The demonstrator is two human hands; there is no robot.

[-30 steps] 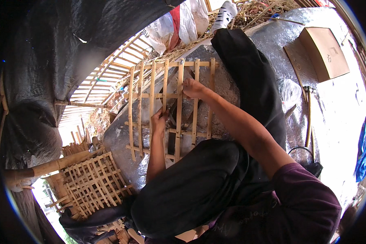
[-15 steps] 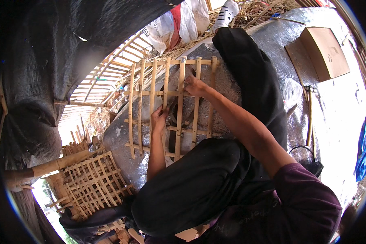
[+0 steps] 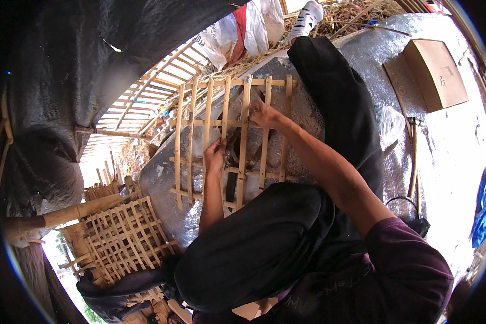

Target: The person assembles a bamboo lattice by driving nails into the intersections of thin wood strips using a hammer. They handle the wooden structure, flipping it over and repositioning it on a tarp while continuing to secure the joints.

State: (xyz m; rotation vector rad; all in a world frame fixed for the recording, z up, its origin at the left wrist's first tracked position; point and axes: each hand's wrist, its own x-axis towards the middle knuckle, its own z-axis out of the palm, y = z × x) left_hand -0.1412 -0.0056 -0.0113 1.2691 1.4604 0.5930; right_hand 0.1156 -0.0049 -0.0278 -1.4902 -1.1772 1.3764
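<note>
An open lattice of pale bamboo slats (image 3: 245,151) lies in front of my bent knee, its long strips crossed by several thinner ones. My left hand (image 3: 214,155) reaches up over the lattice's left part, fingers closed round a slat near the middle. Further up and to the right, my right hand (image 3: 264,114) is drawn into a fist beside an upper crossing. What its fingers pinch there is too small to make out. Dark, curved shapes show through the gaps under the lattice, partly covered by slats and hands.
A stack of finished-looking bamboo lattices (image 3: 125,237) lies at lower left beside a thick bamboo pole (image 3: 86,209). A cardboard box (image 3: 436,74) stands at upper right on silvery sheeting (image 3: 362,46). White sacks (image 3: 264,24) and straw (image 3: 356,16) lie at the far edge.
The whole view has shifted slightly, moving the scene a little to the right. Both hands stay at nearly the same places on the lattice; the right fist has turned slightly.
</note>
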